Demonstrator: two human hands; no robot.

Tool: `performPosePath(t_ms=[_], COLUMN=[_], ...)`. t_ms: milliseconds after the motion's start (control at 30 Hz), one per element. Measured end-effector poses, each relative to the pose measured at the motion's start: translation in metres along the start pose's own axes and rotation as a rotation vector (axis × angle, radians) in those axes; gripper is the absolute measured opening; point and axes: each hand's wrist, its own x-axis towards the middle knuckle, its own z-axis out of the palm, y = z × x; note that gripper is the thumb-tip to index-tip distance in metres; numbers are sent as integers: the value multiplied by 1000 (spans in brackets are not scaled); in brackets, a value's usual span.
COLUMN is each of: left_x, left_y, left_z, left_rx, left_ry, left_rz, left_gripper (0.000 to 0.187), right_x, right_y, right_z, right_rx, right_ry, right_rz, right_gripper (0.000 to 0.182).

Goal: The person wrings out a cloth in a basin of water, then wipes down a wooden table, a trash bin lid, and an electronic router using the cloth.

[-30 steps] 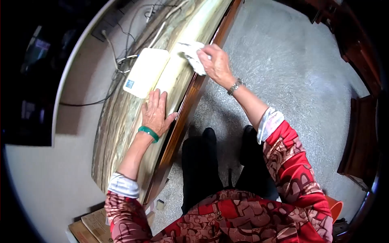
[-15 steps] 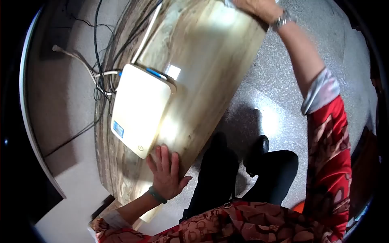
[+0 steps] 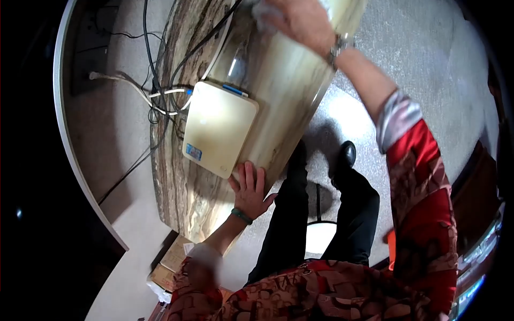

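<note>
My left hand (image 3: pixel 249 192) lies with its fingers spread on the streaked, glossy tabletop (image 3: pixel 278 96), just below the lower corner of a flat cream-coloured box (image 3: pixel 220 125). A blue item (image 3: pixel 234 90) shows at the box's upper edge, and a small blue label marks its lower left. Near the top of the view, my right hand (image 3: pixel 305 27) is pressed on a whitish cloth (image 3: pixel 265 16) over the tabletop. Motion blurs the cloth and partly hides its shape.
Black and white cables (image 3: pixel 160 96) run along the table's left side, some hanging off it. Cardboard boxes (image 3: pixel 174 257) stand on the floor at the lower left. My legs are below the table's right edge. An orange object (image 3: pixel 392 249) shows at the lower right.
My right hand has moved left across the tabletop with the cloth. The camera view has shifted, so the table and box appear further right. My left hand stays near the box's lower corner.
</note>
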Motion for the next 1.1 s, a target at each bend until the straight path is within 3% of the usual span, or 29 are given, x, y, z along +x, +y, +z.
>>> performPosePath(t_ms=[67, 167, 267, 333, 400, 467, 500, 600, 633, 800, 867, 900, 933, 1000, 1033, 1100], left_x=[-1, 0, 2, 11, 13, 12, 36, 125, 159, 287, 306, 311, 309, 295, 289, 270], left_y=[1, 3, 5, 16, 22, 8, 11, -20, -30, -55, -61, -70, -73, -77, -77, -81], left_z=[2, -2, -13, -49, -75, -74, -101, -151, -175, -198, -195, -185, -190, -200, -202, -212], left_rx=[1, -15, -25, -28, -228, -395, -407, -382, -232, 80, -33, -109, -109, -486, -742, -757], left_ry=[1, -51, -100, -283, -113, -41, 272, 592, 592, 642, 305, 455, 445, 526, 681, 721], left_rz=[1, -37, -31, -99, -154, -16, 54, -59, -76, -68, -335, -352, -366, -362, -284, -287], left_gripper=[95, 99, 102, 105, 85, 48, 27, 31, 45, 60, 56, 29, 29, 15, 11, 7], right_x=[4, -7, -35, -57, -72, -75, -74, -66, -64, -45, -30, -19, -7, 22, 37, 62], right_y=[15, 0, -21, -35, -44, -48, -48, -45, -41, -21, -8, -2, 2, 8, 6, -7], right_z=[-1, 3, 7, 5, -5, -12, -13, -14, -13, -14, -9, -8, -5, 4, 11, 33], right_rx=[-179, -355, -256, -189, -150, -121, -119, -105, -87, -3, -2, 13, 25, -19, -63, -70], right_ry=[270, 395, 227, 152, 62, 10, -18, -44, -46, -5, 57, 118, 105, 238, 285, 275], right_rz=[104, 162, 219, 222, 242, 263, 285, 291, 287, 205, 170, 160, 158, 227, 253, 186], right_gripper=[31, 28, 26, 28, 34, 34, 36, 36, 37, 39, 40, 43, 43, 45, 41, 38])
